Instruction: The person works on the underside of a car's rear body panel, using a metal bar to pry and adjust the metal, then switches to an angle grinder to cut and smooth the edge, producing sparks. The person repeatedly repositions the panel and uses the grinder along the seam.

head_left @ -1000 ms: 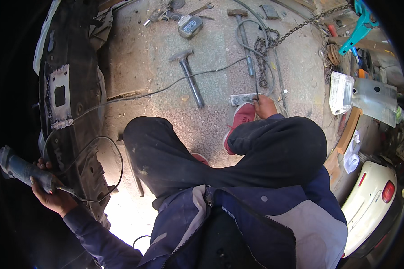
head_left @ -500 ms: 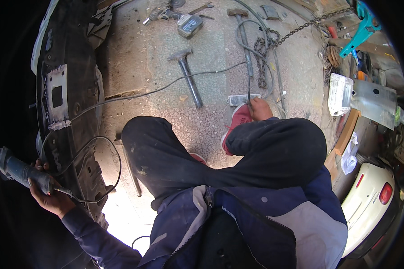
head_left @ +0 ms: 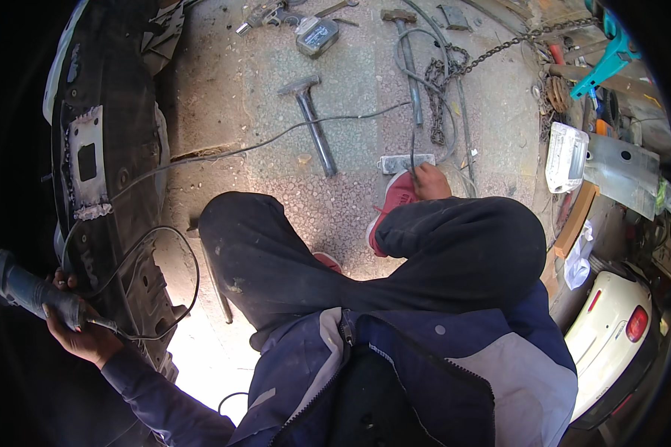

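My left hand (head_left: 82,328) grips a dark angle grinder (head_left: 33,294) at the lower left, beside a long black metal car part (head_left: 119,283) with a welded plate (head_left: 89,141) on it. The grinder's cord loops over that part. My right hand (head_left: 430,181) is closed round a dark cable (head_left: 412,141) by my red shoe (head_left: 395,203), just below a pale rectangular socket strip or block (head_left: 417,160). A steel hammer (head_left: 309,118) lies on the floor ahead of my knees.
A cordless tool (head_left: 317,37), wrenches, a long-handled hammer (head_left: 406,59) and a chain (head_left: 492,56) lie farther ahead. Along the right are a teal tool (head_left: 596,73), a metal sheet (head_left: 622,167), a wooden piece (head_left: 574,220) and a cream car part (head_left: 604,335). A bar (head_left: 216,287) lies left of my leg.
My right hand has shifted slightly left with the cable. My left hand and the grinder have drifted a little left along with the car part in the view.
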A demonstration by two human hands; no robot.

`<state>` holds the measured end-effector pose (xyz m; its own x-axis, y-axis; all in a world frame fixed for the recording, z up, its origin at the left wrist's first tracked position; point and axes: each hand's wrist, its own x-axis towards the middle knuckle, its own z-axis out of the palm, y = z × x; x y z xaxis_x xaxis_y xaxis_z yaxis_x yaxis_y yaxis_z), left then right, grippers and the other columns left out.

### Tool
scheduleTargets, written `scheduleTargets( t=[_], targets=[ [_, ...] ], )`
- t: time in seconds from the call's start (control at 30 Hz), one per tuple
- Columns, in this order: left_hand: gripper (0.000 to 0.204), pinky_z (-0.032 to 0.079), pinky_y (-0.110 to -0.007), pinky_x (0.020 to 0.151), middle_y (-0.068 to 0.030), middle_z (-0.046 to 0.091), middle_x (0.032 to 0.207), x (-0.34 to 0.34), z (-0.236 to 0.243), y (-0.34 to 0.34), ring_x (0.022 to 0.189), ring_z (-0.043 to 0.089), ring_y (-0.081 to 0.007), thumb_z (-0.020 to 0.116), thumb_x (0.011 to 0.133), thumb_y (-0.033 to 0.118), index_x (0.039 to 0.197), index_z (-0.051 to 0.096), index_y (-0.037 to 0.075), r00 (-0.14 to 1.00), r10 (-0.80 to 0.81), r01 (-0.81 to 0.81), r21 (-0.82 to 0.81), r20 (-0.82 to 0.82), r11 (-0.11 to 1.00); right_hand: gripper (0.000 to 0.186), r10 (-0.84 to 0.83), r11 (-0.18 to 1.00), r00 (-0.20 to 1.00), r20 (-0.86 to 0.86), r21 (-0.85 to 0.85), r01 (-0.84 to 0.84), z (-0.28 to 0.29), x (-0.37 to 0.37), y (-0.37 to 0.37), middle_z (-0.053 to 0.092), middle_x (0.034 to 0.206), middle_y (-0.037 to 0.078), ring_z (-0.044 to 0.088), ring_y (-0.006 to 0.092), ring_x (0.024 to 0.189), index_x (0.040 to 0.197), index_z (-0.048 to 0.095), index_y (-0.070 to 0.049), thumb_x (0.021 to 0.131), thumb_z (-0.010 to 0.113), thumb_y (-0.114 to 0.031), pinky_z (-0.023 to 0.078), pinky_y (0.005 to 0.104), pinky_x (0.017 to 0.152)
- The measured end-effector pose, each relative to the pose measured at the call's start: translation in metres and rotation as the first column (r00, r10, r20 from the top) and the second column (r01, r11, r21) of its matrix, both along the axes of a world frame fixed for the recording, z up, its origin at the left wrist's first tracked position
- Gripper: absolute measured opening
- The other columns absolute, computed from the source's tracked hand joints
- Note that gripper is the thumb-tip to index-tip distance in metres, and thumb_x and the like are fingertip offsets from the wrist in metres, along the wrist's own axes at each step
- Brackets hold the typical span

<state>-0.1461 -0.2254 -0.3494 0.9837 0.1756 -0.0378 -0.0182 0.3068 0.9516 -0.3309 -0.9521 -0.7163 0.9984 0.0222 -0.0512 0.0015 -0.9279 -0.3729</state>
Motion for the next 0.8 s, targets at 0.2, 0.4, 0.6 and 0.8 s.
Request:
scheduleTargets(
  t=[0.2,0.4,0.6,0.8],
  targets=[
    [0.063,0.052,-0.039,0.109,-0.0279,0.058,0.138,0.0,-0.001,0.002,0.12,0.062,-0.033,0.056,0.107,0.027,0.152,0.038,-0.013,1.0,0.027,-0.028,0.019,0.013,0.999,0.01,-0.025,1.0,0.995,-0.094,-0.018,0.023,0.01,0.019,0.004,0.066,0.094,0.02,0.068,0.0426,0.093,0.099,0.072,-0.004,0.091,0.068,-0.009,0.056,0.0528,0.082],
    [0.062,0.051,-0.039,0.111,-0.0279,0.057,0.138,0.0,-0.001,0.001,0.119,0.062,-0.0331,0.057,0.107,0.027,0.151,0.039,-0.013,1.0,0.007,-0.007,0.016,0.013,1.0,0.013,-0.025,0.998,0.977,-0.212,-0.058,0.013,0.017,0.049,0.0,0.071,0.099,0.022,0.072,0.0436,0.094,0.099,0.075,-0.003,0.09,0.066,-0.009,0.058,0.0537,0.085],
    [0.062,0.052,-0.039,0.11,-0.027,0.058,0.138,0.0,-0.001,0.0,0.119,0.063,-0.0331,0.058,0.107,0.028,0.15,0.039,-0.013,1.0,0.03,-0.029,0.037,-0.006,0.999,0.019,0.047,0.995,0.942,-0.331,-0.071,-0.074,0.02,0.05,-0.002,0.072,0.1,0.021,0.073,0.0443,0.093,0.104,0.075,-0.004,0.088,0.067,-0.009,0.059,0.0543,0.086],
    [0.063,0.051,-0.041,0.113,-0.028,0.058,0.137,-0.001,-0.003,0.003,0.121,0.064,-0.0338,0.057,0.107,0.029,0.151,0.039,-0.013,1.0,0.031,-0.031,0.022,0.007,0.999,0.014,0.015,0.995,0.961,-0.277,-0.095,-0.043,0.011,0.051,-0.002,0.072,0.101,0.021,0.072,0.0448,0.096,0.098,0.073,-0.004,0.086,0.069,-0.01,0.058,0.0545,0.087]
  ],
)
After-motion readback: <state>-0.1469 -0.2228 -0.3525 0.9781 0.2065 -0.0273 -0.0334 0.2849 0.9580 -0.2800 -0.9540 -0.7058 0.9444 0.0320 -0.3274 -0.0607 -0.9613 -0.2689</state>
